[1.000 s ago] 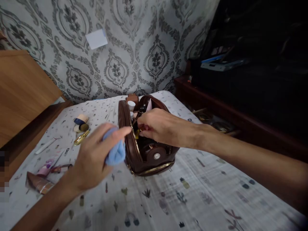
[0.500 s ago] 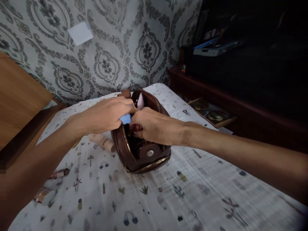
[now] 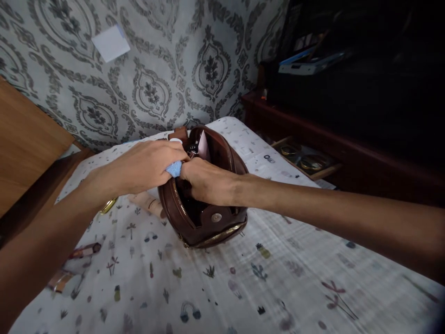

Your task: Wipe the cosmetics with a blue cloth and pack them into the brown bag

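Observation:
An open brown leather pouch (image 3: 208,222) with a gold zipper stands on the patterned bedsheet (image 3: 264,287). My left hand (image 3: 142,164) is closed on a light blue cloth (image 3: 174,169) at the pouch's open top. My right hand (image 3: 205,181) reaches into the opening beside it, fingers curled inside and partly hidden. A pale pink card (image 3: 203,146) and small bottles stick up at the pouch's far end.
Cosmetic tubes (image 3: 148,202), a gold item (image 3: 108,205) and more tubes (image 3: 79,253) lie on the sheet to the left. A wooden headboard (image 3: 28,144) stands at left. A dark wooden shelf with an open drawer (image 3: 306,160) is at right. Patterned wallpaper lies behind.
My left hand carried the blue cloth from beside the pouch up to its open top. My right hand stayed in the pouch, pushing a little deeper. The view shifted right.

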### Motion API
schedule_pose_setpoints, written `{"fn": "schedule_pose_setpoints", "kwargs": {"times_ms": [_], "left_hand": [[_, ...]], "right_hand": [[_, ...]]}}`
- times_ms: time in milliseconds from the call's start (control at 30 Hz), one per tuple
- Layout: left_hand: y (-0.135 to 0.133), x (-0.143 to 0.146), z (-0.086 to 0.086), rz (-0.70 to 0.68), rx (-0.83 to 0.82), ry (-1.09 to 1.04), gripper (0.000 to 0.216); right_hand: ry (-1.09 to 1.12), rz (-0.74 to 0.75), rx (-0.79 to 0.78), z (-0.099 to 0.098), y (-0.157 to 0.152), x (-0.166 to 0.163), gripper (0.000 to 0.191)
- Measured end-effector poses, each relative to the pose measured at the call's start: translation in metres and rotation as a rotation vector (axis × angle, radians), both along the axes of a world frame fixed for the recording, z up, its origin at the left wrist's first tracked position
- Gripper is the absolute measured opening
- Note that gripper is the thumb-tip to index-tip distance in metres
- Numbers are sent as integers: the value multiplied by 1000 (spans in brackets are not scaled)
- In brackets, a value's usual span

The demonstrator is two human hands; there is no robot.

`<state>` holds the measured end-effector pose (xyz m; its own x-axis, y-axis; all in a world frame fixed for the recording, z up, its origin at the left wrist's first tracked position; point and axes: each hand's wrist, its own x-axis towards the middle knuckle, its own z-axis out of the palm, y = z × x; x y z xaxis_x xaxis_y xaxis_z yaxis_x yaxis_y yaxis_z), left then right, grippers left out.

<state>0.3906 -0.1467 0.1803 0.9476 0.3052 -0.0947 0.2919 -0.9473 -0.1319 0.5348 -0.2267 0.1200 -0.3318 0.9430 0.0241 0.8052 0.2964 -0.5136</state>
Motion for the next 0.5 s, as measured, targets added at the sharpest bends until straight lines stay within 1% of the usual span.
{"fn": "schedule_pose_setpoints", "kwargs": {"times_ms": [67,200,367,500], "left_hand": [[1,-1,-1,-17,-2,-17,29],[2,-4,-5,-27,-18,-58,38],[3,-9,-9,-35,-22,-182,47],[0,-16,-10,-31,-72,-268,46]], "right_hand": [[-26,19,-17,-5,3,0,25],[-53,31,-28,-11,6,2,27],[-15,24,-2,-9,5,4,26],[-42,48,16,-6,5,4,23]]}}
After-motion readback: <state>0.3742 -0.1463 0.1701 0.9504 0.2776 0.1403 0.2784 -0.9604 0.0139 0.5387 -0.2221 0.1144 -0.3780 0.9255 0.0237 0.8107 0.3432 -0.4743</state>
